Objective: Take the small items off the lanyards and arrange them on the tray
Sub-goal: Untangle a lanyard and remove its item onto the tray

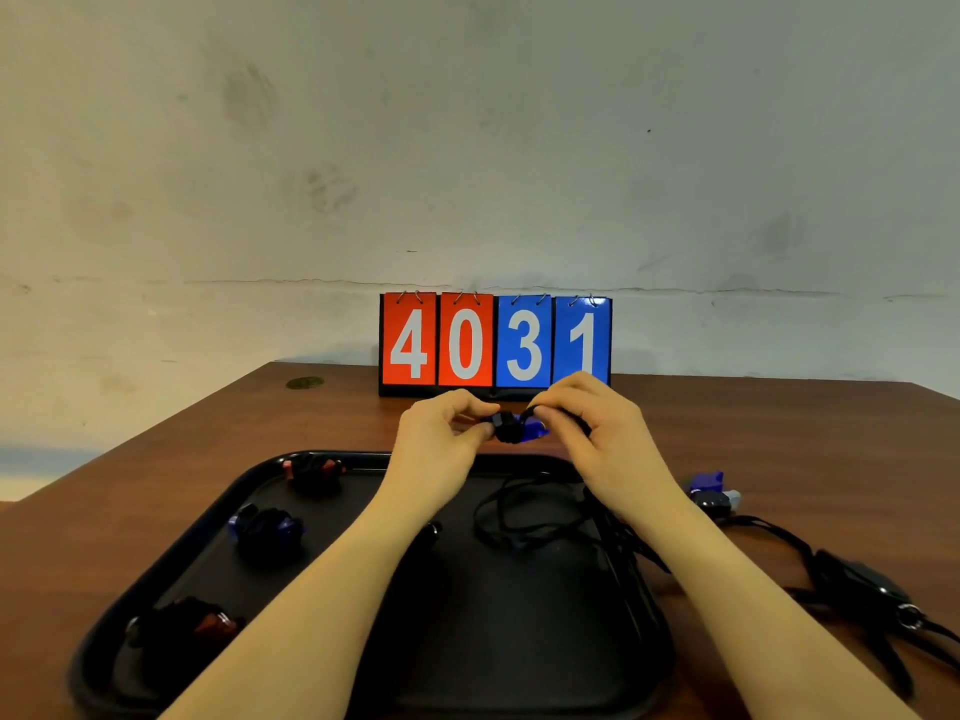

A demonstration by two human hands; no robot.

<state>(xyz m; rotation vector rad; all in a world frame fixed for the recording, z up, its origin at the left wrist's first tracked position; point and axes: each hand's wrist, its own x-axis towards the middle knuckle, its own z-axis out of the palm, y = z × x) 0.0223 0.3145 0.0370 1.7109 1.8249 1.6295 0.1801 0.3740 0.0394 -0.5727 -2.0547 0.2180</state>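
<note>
Both hands up over tray [156, 589]: L hand [441, 439] & R hand [597, 433] grips pinch blue-black item [514, 427]; lanyard [530, 517] trails below.

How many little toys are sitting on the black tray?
3, down the black plastic tray's left side: red-black item far, blue-black item middle, red-black item near. Arms may hide more.

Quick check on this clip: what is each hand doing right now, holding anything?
Left hand: fingers pinch the black-and-blue small item above the tray.
Right hand: fingers pinch the same item's black lanyard cord end.
</note>
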